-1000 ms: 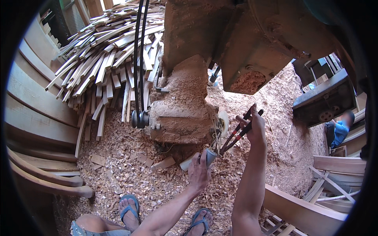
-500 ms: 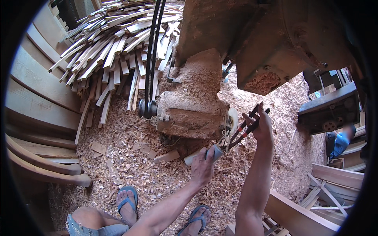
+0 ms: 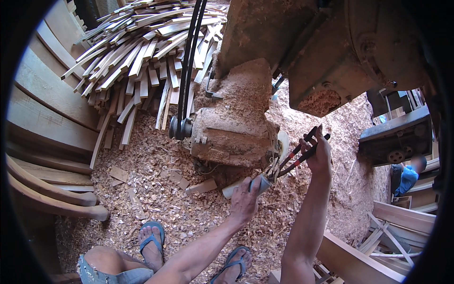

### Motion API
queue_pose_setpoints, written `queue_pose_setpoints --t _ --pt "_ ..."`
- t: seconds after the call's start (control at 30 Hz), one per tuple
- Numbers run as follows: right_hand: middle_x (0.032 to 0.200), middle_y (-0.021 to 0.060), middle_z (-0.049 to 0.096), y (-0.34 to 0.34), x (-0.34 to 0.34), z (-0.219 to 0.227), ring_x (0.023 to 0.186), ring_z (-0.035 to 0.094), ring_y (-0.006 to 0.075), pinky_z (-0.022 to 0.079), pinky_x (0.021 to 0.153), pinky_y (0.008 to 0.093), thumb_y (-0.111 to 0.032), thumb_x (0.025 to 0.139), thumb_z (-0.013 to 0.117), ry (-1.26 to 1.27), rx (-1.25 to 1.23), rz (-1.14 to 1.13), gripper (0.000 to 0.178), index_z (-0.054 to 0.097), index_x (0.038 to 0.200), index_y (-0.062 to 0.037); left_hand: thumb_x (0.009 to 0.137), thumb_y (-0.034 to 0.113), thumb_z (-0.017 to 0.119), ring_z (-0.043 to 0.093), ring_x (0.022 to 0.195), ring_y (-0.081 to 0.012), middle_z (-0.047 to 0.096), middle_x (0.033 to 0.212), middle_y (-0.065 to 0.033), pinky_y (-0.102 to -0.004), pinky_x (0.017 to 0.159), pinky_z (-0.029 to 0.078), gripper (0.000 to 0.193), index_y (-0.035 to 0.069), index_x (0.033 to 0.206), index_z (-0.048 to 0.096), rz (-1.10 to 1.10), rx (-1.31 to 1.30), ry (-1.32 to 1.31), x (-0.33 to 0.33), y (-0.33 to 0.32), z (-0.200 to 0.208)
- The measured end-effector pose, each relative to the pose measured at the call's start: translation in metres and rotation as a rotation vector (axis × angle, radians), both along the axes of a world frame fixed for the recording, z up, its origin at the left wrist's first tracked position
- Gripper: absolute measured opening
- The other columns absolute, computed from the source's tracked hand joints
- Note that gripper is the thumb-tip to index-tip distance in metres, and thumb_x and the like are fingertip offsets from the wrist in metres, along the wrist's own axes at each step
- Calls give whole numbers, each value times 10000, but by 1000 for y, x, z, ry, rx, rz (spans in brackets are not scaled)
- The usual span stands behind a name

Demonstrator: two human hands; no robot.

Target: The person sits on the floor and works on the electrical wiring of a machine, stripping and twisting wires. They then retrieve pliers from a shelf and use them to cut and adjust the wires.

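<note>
My left hand (image 3: 244, 201) is wrapped round a pale grey cylinder (image 3: 261, 185) that looks like a motor capacitor. Loose wires (image 3: 271, 169) come out of its right end and run up toward the motor (image 3: 231, 137), which is coated in sawdust. In my right hand (image 3: 319, 154) are long-handled pliers (image 3: 298, 160), black with red bands. Their handles stand spread apart, and their jaws point down at the wires beside the cylinder's end. Exactly what the jaws grip is too small to make out.
Black drive belts (image 3: 190, 61) run up from the motor's pulley (image 3: 179, 128). Overhead hangs a large machine body (image 3: 302, 52). Wood strips (image 3: 137, 57) are heaped at the far left, curved boards (image 3: 52, 189) at the left. Shavings cover the floor. A person in blue (image 3: 407, 179) sits far right.
The whole view has shifted slightly. Both hands keep their grips, and the pliers have moved a little right and down in the picture.
</note>
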State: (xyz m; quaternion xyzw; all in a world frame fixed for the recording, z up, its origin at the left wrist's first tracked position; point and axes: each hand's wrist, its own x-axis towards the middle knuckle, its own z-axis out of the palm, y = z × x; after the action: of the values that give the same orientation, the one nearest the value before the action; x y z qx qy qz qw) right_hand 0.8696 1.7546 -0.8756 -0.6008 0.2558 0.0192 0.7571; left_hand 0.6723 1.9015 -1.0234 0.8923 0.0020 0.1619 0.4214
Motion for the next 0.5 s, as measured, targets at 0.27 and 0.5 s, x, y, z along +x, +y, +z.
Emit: queue_pose_setpoints --t 0.27,0.5 --pt "896 113 574 2 2 -7 622 588 191 458 495 284 -434 998 608 -2 -19 -3 407 514 994 -38 769 28 740 596 983 -368 490 1270 -174 -492 792 468 835 218 1485 355 -11 -10 -3 0 2 -2" --pt "896 109 569 0 2 -10 600 513 154 423 464 244 -408 996 618 -6 -8 -36 391 518 999 -31 772 35 737 588 1001 -365 486 1269 -174 -491 799 465 842 223 1495 349 -18 -5 -11 1 2 -6"
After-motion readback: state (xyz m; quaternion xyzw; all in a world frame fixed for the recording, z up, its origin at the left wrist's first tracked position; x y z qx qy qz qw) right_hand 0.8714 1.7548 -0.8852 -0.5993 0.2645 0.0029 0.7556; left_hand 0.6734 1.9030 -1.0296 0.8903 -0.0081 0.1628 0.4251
